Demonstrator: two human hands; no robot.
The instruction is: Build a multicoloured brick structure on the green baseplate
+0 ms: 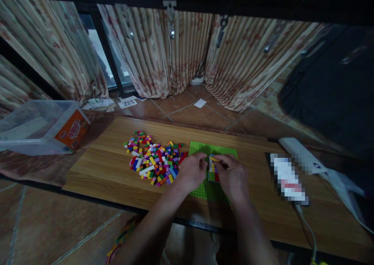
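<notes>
A green baseplate (pixel 201 148) lies on a low wooden table (pixel 105 167). A small multicoloured brick build (pixel 212 170) stands on the plate between my hands. My left hand (pixel 191 172) rests on the plate's left side, fingers curled against the build. My right hand (pixel 232 176) sits on the plate's right side and pinches a small yellow brick (pixel 215 159) at the build's top. A pile of loose coloured bricks (pixel 154 159) lies just left of the plate.
A clear plastic tub (pixel 37 126) with an orange label lies tipped at the table's left end. A phone (pixel 288 178), a white device (pixel 300 154) and a cable (pixel 309 228) sit to the right. Tiled floor, papers and curtains lie beyond.
</notes>
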